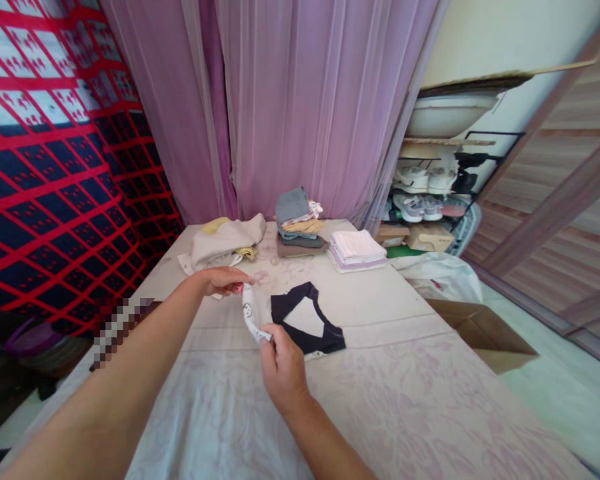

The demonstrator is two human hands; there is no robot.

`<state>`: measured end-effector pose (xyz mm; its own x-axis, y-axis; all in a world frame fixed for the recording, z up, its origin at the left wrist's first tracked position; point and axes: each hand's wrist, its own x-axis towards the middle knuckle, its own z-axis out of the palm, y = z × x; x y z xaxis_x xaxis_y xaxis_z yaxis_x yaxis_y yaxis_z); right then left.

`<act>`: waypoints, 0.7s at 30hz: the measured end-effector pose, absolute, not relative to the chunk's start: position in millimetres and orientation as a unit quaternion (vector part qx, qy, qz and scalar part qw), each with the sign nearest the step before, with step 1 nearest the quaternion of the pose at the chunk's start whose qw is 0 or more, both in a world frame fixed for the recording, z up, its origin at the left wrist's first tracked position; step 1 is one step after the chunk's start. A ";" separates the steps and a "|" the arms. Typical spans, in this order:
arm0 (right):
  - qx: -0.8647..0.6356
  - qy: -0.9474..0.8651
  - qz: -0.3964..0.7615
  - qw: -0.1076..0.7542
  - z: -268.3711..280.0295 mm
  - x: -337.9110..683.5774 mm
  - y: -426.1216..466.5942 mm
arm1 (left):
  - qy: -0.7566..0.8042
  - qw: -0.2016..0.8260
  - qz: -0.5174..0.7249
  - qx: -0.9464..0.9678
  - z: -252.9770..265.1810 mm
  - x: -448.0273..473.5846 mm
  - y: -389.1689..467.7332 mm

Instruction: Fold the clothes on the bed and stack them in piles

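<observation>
My left hand [226,281] pinches one end of a small white cloth garment [250,317] with a dark cartoon print. A bit of red shows at its fingertips. The other end is gripped between the thumb and fingers of my right hand [285,367], so the cloth hangs in a curved strip between both hands. Just beyond my right hand, a black garment [330,340] shaped like underpants lies on the bed, with a white panel in its middle and a printed white edge beneath. Whether the white cloth joins it, I cannot tell.
Toward the far edge of the bed [405,400] lie a rumpled beige cloth [230,241], a stack of folded clothes [300,243] and a pile of folded white and lilac cloths [357,250]. Right of the bed stand a shoe rack [420,180] and an open cardboard box [480,330].
</observation>
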<state>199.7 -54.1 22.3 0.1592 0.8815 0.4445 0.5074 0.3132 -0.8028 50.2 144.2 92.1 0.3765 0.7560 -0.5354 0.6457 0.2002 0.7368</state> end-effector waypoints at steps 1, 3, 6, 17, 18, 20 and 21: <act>-0.575 -0.602 0.190 0.520 22.9 208.5 -53.2 | 0.536 0.554 0.043 0.635 97.6 56.8 145.3; -0.608 -0.564 0.200 0.521 20.0 231.4 -51.2 | 0.490 0.560 0.034 0.667 103.0 75.6 148.5; -0.648 -0.513 0.201 0.526 8.9 270.6 -49.5 | 0.465 0.486 0.030 0.739 96.2 114.0 156.4; -0.810 -0.530 0.086 0.234 -8.1 339.5 -61.2 | 0.455 0.301 0.059 0.836 25.3 222.7 159.5; -0.812 -0.533 0.078 0.224 -6.6 340.1 -61.6 | 0.456 0.291 0.058 0.839 22.0 224.7 158.1; -0.818 -0.530 0.071 0.211 -2.5 341.2 -61.6 | 0.463 0.275 0.053 0.841 17.5 225.6 157.3; -0.822 -0.527 0.075 0.204 -0.3 341.9 -61.1 | 0.470 0.271 0.050 0.838 16.2 225.0 158.1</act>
